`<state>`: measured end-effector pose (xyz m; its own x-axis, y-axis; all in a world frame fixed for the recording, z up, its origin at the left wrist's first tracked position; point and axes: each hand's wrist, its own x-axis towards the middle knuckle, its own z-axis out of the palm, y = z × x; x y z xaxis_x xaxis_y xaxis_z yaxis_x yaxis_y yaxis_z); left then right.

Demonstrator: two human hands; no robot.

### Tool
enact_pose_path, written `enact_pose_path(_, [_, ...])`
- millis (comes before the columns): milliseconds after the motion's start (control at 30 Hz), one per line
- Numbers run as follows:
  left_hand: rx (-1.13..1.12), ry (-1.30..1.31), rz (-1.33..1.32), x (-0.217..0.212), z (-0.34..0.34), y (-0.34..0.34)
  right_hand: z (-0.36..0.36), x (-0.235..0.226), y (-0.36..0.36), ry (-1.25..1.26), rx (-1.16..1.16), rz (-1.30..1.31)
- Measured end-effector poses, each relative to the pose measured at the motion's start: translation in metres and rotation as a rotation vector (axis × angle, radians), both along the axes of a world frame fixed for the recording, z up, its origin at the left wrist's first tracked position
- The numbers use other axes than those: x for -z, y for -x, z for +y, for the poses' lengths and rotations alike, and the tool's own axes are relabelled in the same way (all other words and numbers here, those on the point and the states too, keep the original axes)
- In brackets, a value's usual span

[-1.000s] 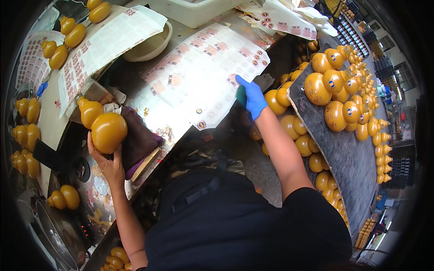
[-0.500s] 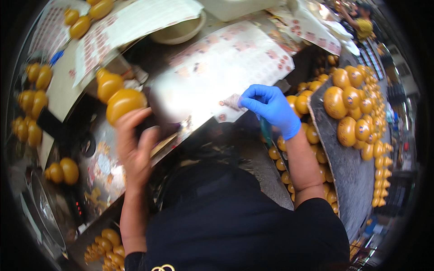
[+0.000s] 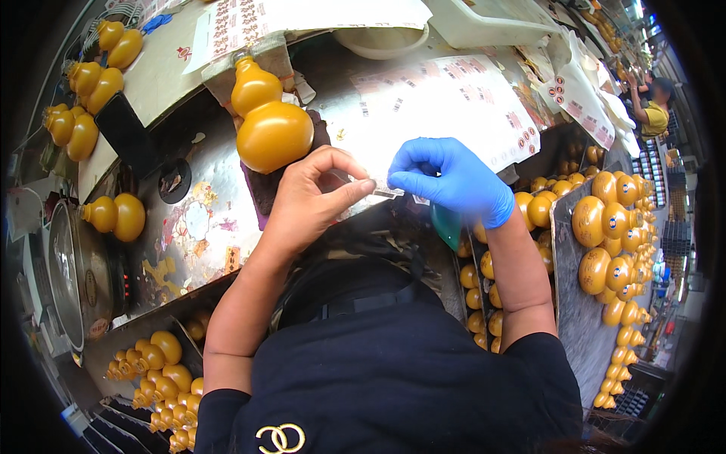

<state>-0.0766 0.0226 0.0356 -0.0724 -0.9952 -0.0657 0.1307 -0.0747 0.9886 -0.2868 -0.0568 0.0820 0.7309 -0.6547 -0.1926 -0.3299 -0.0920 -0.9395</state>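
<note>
- Head view, looking down over the person's dark shirt: both hands meet above the shiny metal worktop [image 3: 204,227]; the bare left hand [image 3: 310,200] and the blue-gloved right hand [image 3: 454,178] almost touch at the fingertips.
- Between them sits a small pale sticker [image 3: 384,191]; the left thumb and forefinger pinch one end, the gloved thumb and forefinger pinch the other; it is held just above the near edge of the worktop.
- Just beyond the left hand a large amber gourd-shaped bottle [image 3: 268,121] lies on a dark purple cloth [image 3: 265,193]; neither hand touches it.
- Behind the gloved hand a big sheet of stickers [image 3: 461,102] lies flat on the worktop; a white bowl [image 3: 382,41] stands further back.
- To the person's right a grey board [image 3: 575,310] carries rows of the same amber gourds [image 3: 605,227]; more gourds fill the bin under the right forearm.
- On the left more gourds lie in pairs beside a black phone [image 3: 128,132]; small ones fill a tray by the left elbow.
- Far back on the right another person in a yellow shirt [image 3: 654,113] works at a bench.
</note>
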Motion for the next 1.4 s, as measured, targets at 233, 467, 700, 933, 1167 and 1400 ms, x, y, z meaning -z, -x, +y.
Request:
enact_pose_path(233, [0.050, 0.032, 0.020, -0.004, 0.004, -0.006, -0.006, -0.004, -0.014, 0.034, -0.072, -0.038])
enact_pose_path(467, [-0.027, -0.078, 0.178, -0.004, 0.001, -0.010, -0.007, -0.005, -0.023, -0.015, -0.075, -0.031])
enact_pose_path(700, [-0.056, -0.022, 0.019, 0.001, 0.006, -0.009, -0.014, -0.008, -0.030, 0.033, -0.153, 0.056])
enact_pose_path(933, [-0.488, 0.294, -0.258, -0.005, 0.018, -0.028, -0.024, -0.004, -0.038, -0.139, -0.165, -0.033])
enact_pose_path(1167, [-0.488, 0.361, -0.897, 0.013, 0.010, -0.061, -0.056, 0.000, -0.053, -0.077, -0.163, -0.051])
enact_pose_path(1400, [-0.531, 0.429, -0.812, 0.041, 0.007, -0.072, -0.070, -0.002, -0.100, -0.050, -0.296, -0.135])
